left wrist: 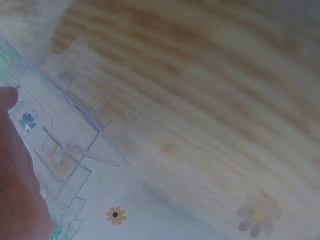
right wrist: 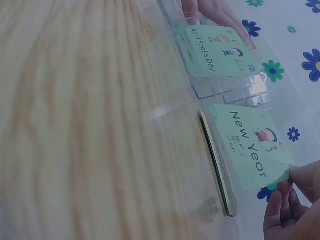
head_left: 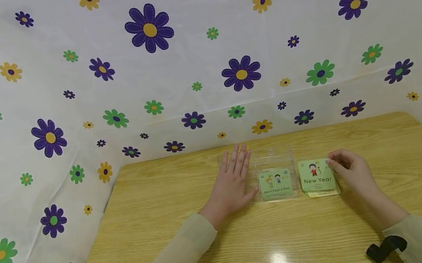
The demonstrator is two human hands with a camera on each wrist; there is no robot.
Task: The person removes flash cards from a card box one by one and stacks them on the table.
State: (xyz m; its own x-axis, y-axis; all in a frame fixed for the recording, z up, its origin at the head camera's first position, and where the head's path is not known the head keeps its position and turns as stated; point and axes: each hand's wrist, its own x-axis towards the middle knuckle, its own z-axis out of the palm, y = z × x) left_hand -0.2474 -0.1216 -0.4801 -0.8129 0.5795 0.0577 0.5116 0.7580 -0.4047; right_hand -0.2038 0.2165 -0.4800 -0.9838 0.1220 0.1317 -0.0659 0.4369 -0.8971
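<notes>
My left hand [head_left: 229,188] rests with straight fingers on the left part of an open clear plastic box [head_left: 273,160], its thumb by the box's middle. Inside the right part lies a green card printed "April Fool's Day" [head_left: 275,184]. Between thumb and fingers, my right hand [head_left: 354,174] pinches the corner of a green "New Year" card [head_left: 317,175]. In the right wrist view, that card is raised at a tilt over a thin stack of cards [right wrist: 219,167], just right of the box. Only the side of my left hand [left wrist: 20,185] shows in the left wrist view.
The wooden table [head_left: 196,252] has its back edge behind the box. White cloth [head_left: 191,52] with printed flowers hangs around its back and sides. A black strap [head_left: 387,249] is on the right sleeve.
</notes>
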